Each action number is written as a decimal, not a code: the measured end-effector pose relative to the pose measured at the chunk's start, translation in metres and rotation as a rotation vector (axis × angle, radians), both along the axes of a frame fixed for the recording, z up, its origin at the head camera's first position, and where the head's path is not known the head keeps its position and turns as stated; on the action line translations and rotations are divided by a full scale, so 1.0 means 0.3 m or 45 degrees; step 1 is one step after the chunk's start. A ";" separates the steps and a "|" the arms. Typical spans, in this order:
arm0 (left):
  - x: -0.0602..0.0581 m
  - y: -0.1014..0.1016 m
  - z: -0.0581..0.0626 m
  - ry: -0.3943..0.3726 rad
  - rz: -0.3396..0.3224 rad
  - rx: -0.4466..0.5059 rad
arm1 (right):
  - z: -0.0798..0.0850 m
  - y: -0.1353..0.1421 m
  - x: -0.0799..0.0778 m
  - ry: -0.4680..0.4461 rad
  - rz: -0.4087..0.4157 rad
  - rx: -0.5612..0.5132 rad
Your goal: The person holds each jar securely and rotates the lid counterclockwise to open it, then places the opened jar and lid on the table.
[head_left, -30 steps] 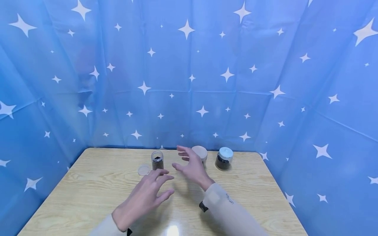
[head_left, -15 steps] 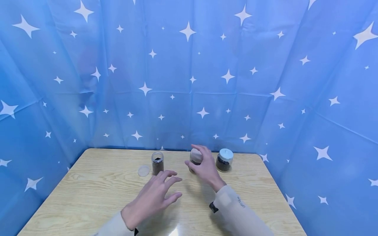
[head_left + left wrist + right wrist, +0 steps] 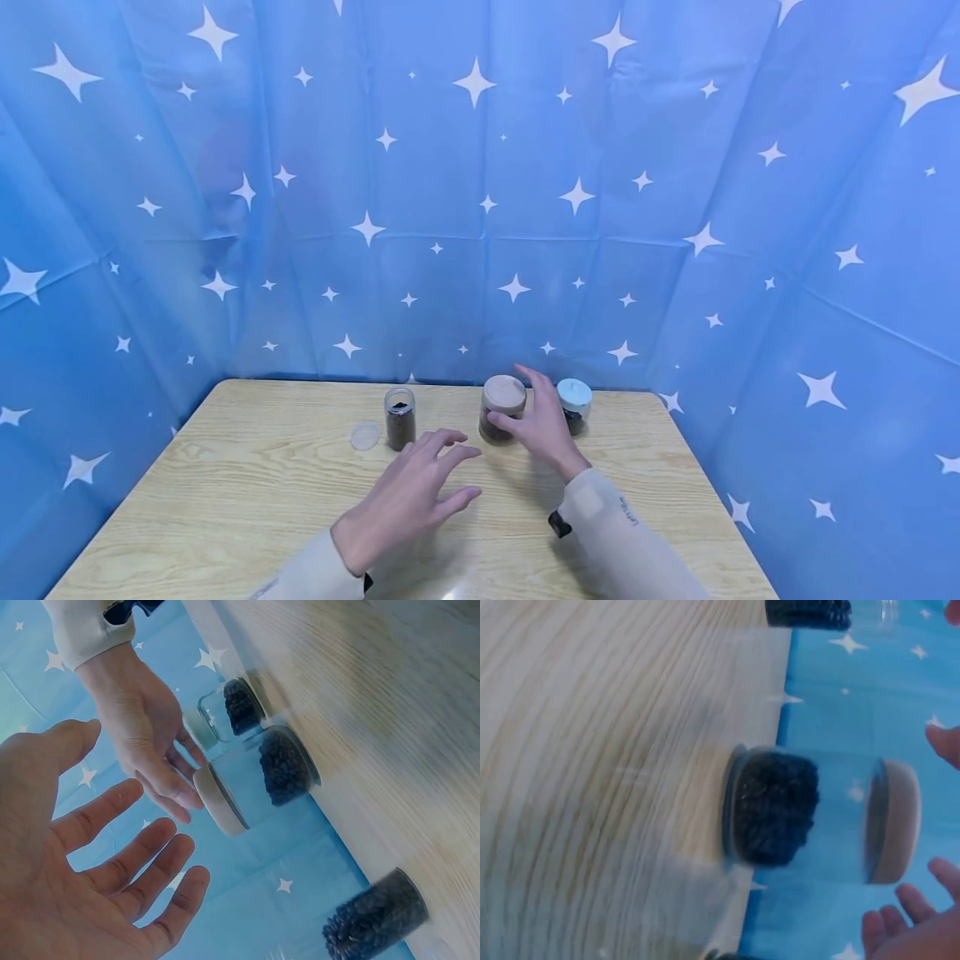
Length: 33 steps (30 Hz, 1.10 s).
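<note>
My right hand is by a clear jar with a beige lid, fingers spread, thumb in front of the jar. In the right wrist view the fingers stand apart from the lid; dark, bean-like pieces fill the jar's lower part. Behind that hand is a jar with a pale blue lid, partly hidden. My left hand hovers over the table with spread fingers and holds nothing. Just beyond it stands a narrow, lidless jar with dark contents. A round clear lid lies beside that jar.
The light wooden table ends at a back edge close behind the jars. A blue curtain with white stars hangs behind it and along both sides.
My right hand has moved right, from left of the beige-lidded jar to its right side, uncovering the lid. My left hand has drifted right too. The jars have stayed in place.
</note>
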<state>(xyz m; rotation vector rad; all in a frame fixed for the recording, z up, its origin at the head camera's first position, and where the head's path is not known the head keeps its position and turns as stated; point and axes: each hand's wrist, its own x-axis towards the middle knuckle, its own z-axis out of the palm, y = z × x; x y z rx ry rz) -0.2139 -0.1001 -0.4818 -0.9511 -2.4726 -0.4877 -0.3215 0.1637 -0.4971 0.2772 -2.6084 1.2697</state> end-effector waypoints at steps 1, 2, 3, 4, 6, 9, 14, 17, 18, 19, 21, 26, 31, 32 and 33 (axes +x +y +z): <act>-0.003 0.006 0.002 -0.002 -0.005 0.003 | -0.003 0.005 -0.004 -0.021 0.002 -0.009; -0.005 0.012 0.003 -0.003 -0.008 0.004 | -0.005 0.011 -0.008 -0.043 0.003 -0.018; -0.008 0.018 0.005 -0.002 -0.011 0.007 | -0.008 0.015 -0.012 -0.062 0.007 -0.030; -0.011 0.022 0.006 -0.002 -0.015 0.009 | -0.012 0.020 -0.016 -0.078 0.008 -0.035; -0.018 0.031 0.009 -0.008 -0.025 0.023 | -0.022 0.027 -0.024 -0.113 0.012 -0.050; -0.027 0.043 0.013 -0.028 -0.028 0.029 | -0.040 0.035 -0.036 -0.163 0.017 -0.062; -0.045 0.065 0.019 -0.098 -0.030 0.022 | -0.068 0.041 -0.052 -0.228 0.045 -0.064; -0.057 0.080 0.021 -0.112 -0.029 0.019 | -0.081 0.041 -0.061 -0.258 0.067 -0.074; -0.061 0.085 0.021 -0.110 -0.031 0.022 | -0.085 0.040 -0.063 -0.264 0.070 -0.077; -0.065 0.091 0.022 -0.110 -0.035 0.027 | -0.088 0.039 -0.065 -0.266 0.075 -0.081; -0.072 0.099 0.023 -0.112 -0.039 0.031 | -0.095 0.037 -0.067 -0.269 0.087 -0.089; -0.084 0.112 0.025 -0.132 -0.037 0.039 | -0.101 0.027 -0.072 -0.224 0.141 -0.106; -0.091 0.114 0.031 -0.135 -0.036 0.031 | -0.103 0.023 -0.076 -0.201 0.117 -0.106; -0.093 0.114 0.033 -0.132 -0.037 0.032 | -0.103 0.022 -0.077 -0.207 0.104 -0.107; -0.095 0.114 0.034 -0.129 -0.033 0.028 | -0.103 0.022 -0.077 -0.210 0.092 -0.104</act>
